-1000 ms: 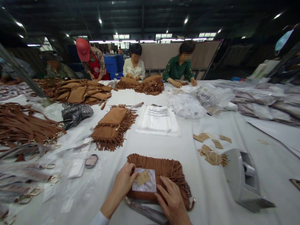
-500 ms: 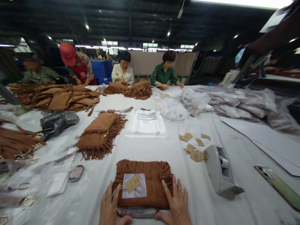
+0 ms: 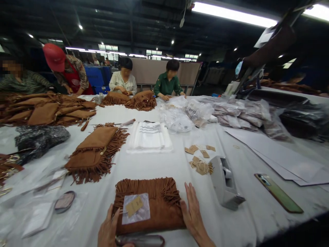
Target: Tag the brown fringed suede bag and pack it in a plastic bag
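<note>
Loosely open hands (image 3: 194,214) touch ends of flat, rectangular suede bag (image 3: 160,212), stringy fringe (image 3: 144,188) uppermost.

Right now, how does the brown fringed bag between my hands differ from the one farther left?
The near brown fringed bag lies nearly square to you; the farther brown fringed bag lies slanted. The near one carries a clear plastic packet with a tan card tag; the farther one shows a gold-coloured metal fitting and no packet. Both have long fringe.
</note>
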Motion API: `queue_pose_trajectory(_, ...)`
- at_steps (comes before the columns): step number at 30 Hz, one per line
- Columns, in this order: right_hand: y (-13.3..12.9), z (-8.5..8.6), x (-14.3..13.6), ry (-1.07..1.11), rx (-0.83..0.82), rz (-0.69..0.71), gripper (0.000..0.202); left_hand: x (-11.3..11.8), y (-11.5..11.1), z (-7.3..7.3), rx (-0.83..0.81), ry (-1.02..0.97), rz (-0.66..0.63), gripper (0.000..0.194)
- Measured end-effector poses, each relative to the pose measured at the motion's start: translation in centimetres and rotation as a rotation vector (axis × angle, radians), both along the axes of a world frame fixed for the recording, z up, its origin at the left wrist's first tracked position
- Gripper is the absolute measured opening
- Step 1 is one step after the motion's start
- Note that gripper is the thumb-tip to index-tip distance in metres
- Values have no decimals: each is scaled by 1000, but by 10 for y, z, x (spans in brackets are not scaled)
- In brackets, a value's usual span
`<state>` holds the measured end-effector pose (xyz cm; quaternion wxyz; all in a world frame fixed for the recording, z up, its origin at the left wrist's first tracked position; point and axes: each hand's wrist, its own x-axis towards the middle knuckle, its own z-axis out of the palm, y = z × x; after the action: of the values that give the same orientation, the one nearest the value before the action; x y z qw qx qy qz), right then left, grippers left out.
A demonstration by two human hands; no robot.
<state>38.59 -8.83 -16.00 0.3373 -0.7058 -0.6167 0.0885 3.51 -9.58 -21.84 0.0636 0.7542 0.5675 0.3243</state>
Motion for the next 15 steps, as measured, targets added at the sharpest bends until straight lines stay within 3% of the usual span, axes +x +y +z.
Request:
queue_pose_trajectory(4, 25, -4, -24, 0, -71, -12, 60, 6, -7, 13, -80, -63, 11, 107)
queue_pose_trajectory(9, 21, -4, -72, -275, -49, 232, 55, 12, -8, 32, -189, -87, 21, 110)
queue_pose_trajectory(12, 12, 6, -65, -373, 70, 237, 49, 13, -6, 39, -217, -55, 15, 112)
queue_pose_trajectory(15, 16, 8, -38, -252, 162, 74, 49, 14, -5, 41, -220, -44, 46, 110)
